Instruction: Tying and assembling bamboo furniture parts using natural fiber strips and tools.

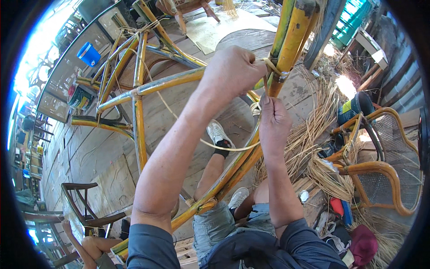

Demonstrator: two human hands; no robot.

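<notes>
A chair-like frame of yellow-brown rattan poles (169, 83) stretches in front of me. My left hand (239, 67) is at the upright bundle of thick poles (295, 38), its fingers pinched on a pale rattan strip (270, 63) that wraps the joint. Just below it, my right hand (274, 119) is closed on the same strip, drawn down from the joint. A long thin length of cane (224, 148) hangs in a loop beneath my hands. Beside my right hand, another joint (255, 108) is bound with pale wrapping.
Loose rattan strips (309, 134) lie heaped on the plank floor to the right. A rattan chair (387, 170) stands beyond them, near a dark bucket (356, 108). At the left are a blue bucket (88, 54) and a dark wooden chair (89, 215). Another person's leg (96, 249) shows lower left.
</notes>
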